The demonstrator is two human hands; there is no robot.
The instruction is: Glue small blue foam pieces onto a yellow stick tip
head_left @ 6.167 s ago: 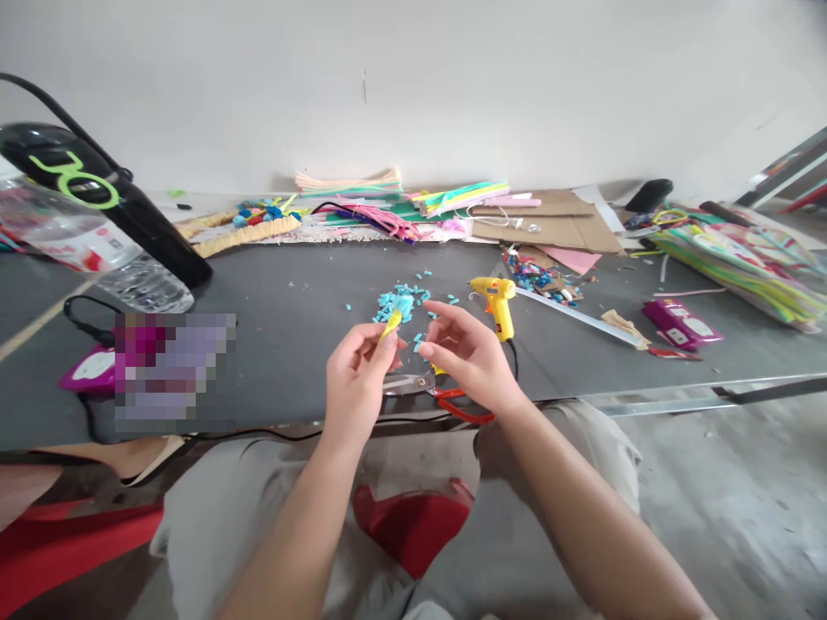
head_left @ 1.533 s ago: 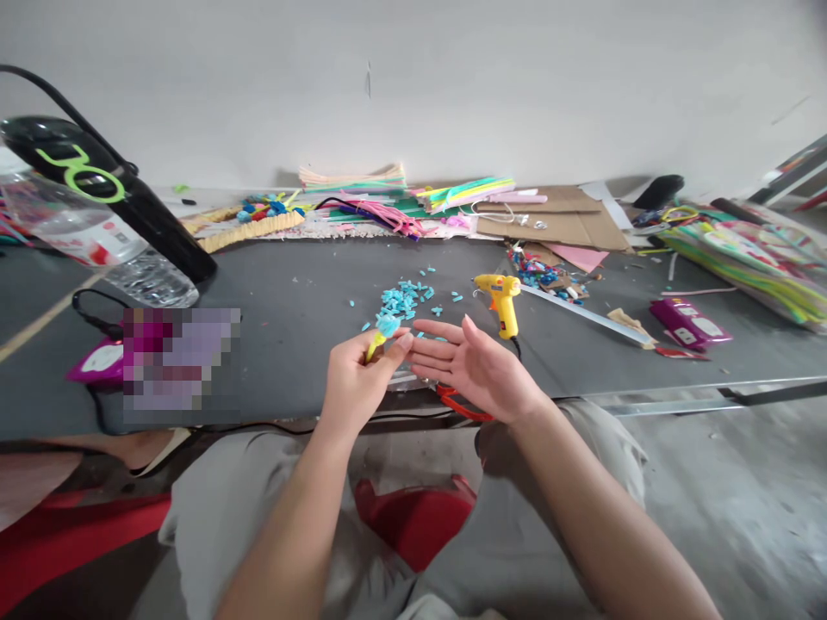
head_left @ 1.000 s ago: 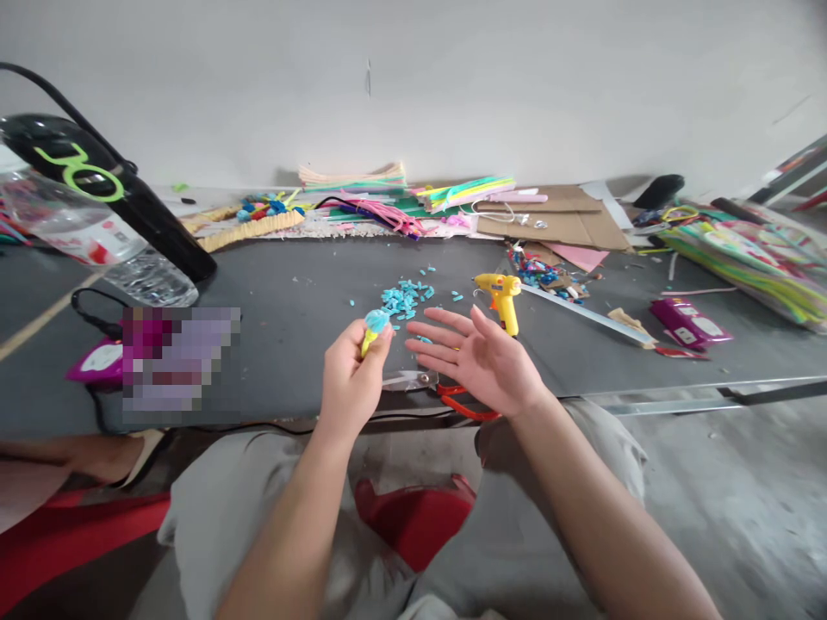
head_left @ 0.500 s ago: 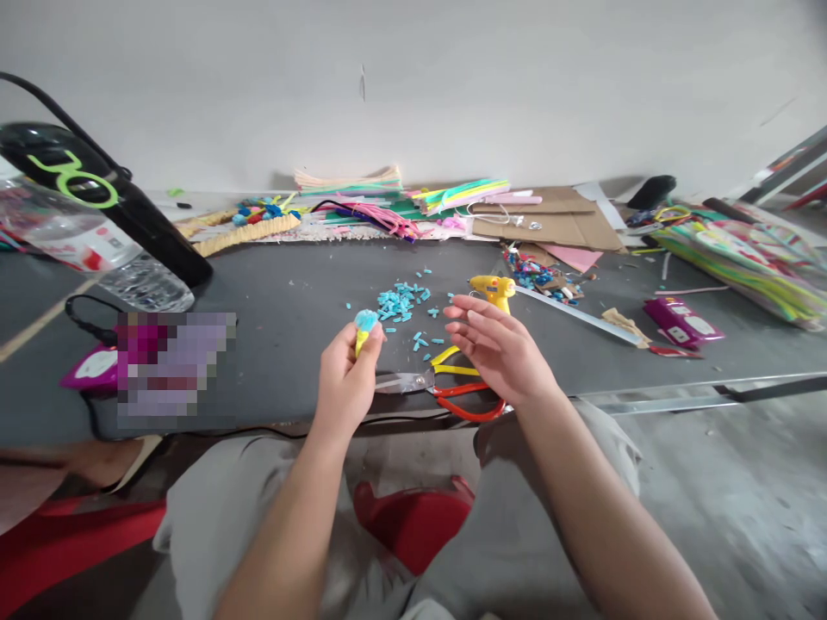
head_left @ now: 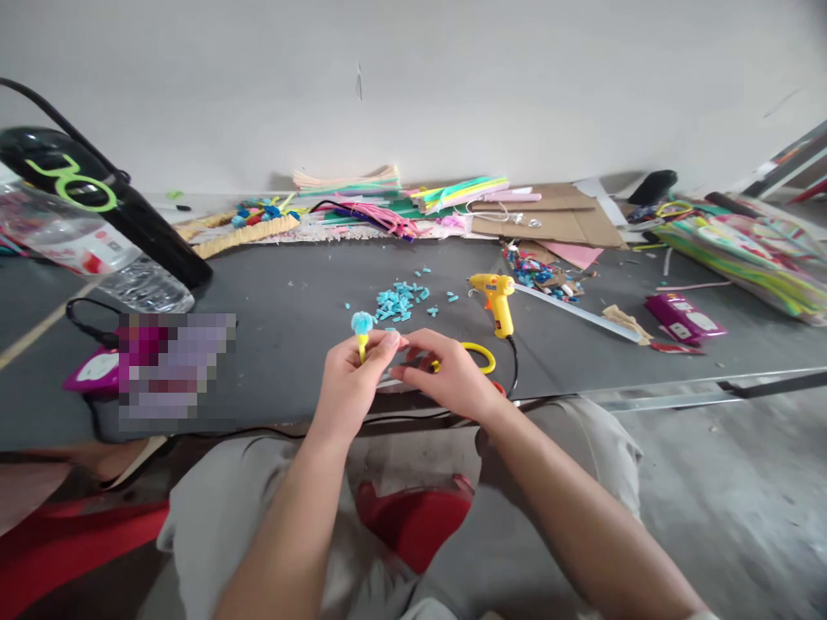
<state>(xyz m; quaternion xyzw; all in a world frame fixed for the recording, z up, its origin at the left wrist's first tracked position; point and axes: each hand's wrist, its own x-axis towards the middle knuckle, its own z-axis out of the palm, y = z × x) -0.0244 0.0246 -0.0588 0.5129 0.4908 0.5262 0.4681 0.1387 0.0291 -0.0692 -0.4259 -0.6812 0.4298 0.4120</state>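
Note:
Pinched in my left hand [head_left: 352, 379] is a small blue fluffy flower [head_left: 362, 324] on a yellow stem, held upright above the table's front part. My right hand [head_left: 445, 370] has its fingers curled close to the left fingertips; whether it grips anything there is hidden. Beneath the right hand lie scissors, with one yellow handle loop [head_left: 479, 356] showing. A pile of small light-blue pieces [head_left: 397, 301] lies just beyond my hands. To its right rests a yellow glue gun [head_left: 496, 301] with a black cord.
At the left are a plastic bottle [head_left: 139, 280], a black object with a green mark [head_left: 161, 232] and a purple box [head_left: 96, 372]. Bundled craft stems [head_left: 458, 195] and cardboard [head_left: 556, 220] lie along the wall. Another purple box [head_left: 685, 319] and bagged stems [head_left: 736, 267] are at the right.
My right hand has moved left and down to my left hand, its fingers curling in. It now covers more of the scissors and uncovers the glue gun. The flower has shifted slightly left.

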